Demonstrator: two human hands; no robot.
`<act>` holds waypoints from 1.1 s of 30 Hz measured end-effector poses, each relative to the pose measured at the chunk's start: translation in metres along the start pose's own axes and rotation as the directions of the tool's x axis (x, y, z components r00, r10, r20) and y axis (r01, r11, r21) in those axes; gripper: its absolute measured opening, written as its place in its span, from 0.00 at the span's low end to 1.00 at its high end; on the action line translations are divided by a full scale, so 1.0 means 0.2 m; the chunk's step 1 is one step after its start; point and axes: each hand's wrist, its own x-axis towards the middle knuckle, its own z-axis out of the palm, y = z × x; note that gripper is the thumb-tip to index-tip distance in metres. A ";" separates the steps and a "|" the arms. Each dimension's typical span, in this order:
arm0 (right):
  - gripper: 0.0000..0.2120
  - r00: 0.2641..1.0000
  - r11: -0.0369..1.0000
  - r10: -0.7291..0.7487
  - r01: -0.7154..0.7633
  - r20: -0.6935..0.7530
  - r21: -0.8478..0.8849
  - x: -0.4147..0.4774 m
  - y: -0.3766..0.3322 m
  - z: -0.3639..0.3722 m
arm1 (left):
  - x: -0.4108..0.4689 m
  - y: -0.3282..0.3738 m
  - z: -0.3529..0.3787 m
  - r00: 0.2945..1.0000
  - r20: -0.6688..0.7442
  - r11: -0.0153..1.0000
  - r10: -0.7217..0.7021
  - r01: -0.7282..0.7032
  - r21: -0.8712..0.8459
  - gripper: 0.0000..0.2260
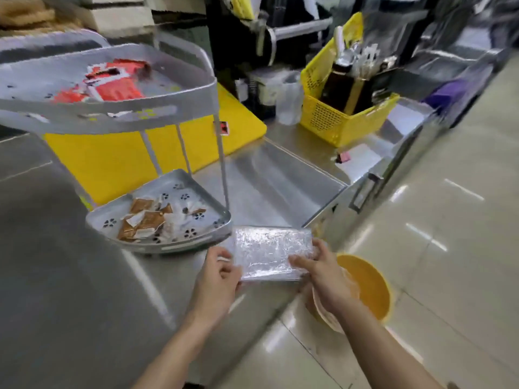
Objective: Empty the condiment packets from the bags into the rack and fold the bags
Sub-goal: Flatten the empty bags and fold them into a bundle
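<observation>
A clear bag (271, 252), flattened into a rectangle, is held over the bench (70, 276) edge just beside the rack (157, 242) — pinched by the left hand (217, 276) and right hand (320, 272). Each grip is closed on a short edge. Edges should be aligned — air pressed out — before creasing.

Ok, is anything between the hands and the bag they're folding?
No. Both the left hand and right hand already grip the clear folded bag by its ends, above the steel counter; nothing visible intervenes.
</observation>
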 end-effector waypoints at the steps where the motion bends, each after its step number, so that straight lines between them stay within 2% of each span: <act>1: 0.17 0.999 1.000 0.029 -0.029 -0.032 0.009 0.00 0.01 -0.12 | 0.01 0.01 0.12 0.999 0.029 1.000 0.020 -0.020 0.014 0.16; 5: 0.19 0.971 0.992 0.117 -0.106 -0.209 0.061 0.01 0.04 -0.57 | 0.07 0.02 0.58 0.985 0.173 0.997 0.017 -0.029 0.066 0.15; 9: 0.19 0.941 0.982 0.178 -0.153 -0.288 0.108 0.07 0.11 -0.86 | 0.14 0.00 0.93 0.958 0.279 0.995 -0.061 0.038 0.090 0.12; 15: 0.20 0.868 0.946 0.317 -0.258 -0.383 0.198 0.23 0.27 -1.11 | 0.35 -0.11 1.27 0.911 0.357 0.977 -0.207 0.176 0.116 0.07; 19: 0.21 0.768 0.947 0.320 -0.282 -0.555 0.155 0.40 0.40 -1.21 | 0.53 -0.21 1.51 0.861 0.409 0.950 -0.301 0.236 0.202 0.09; 22: 0.14 0.719 0.935 0.339 -0.332 -0.607 0.129 0.55 0.57 -1.28 | 0.67 -0.30 1.71 0.829 0.415 0.912 -0.376 0.252 0.324 0.06; 24: 0.06 0.679 0.891 0.432 -0.423 -0.594 0.163 0.67 0.72 -1.33 | 0.76 -0.39 1.86 0.827 0.407 0.868 -0.388 0.179 0.463 0.05; 28: 0.04 0.577 0.715 0.698 -0.588 -0.424 0.378 0.92 1.12 -1.42 | 0.94 -0.70 2.16 0.814 0.428 0.687 -0.393 -0.050 0.725 0.10; 31: 0.07 0.470 0.577 0.817 -0.658 -0.335 0.483 1.11 1.49 -1.52 | 1.07 -1.03 2.37 0.747 0.550 0.435 -0.374 -0.383 0.815 0.12; 33: 0.09 0.469 0.547 0.836 -0.665 -0.285 0.509 1.26 1.75 -1.56 | 1.17 -1.28 2.48 0.697 0.642 0.209 -0.319 -0.609 0.765 0.13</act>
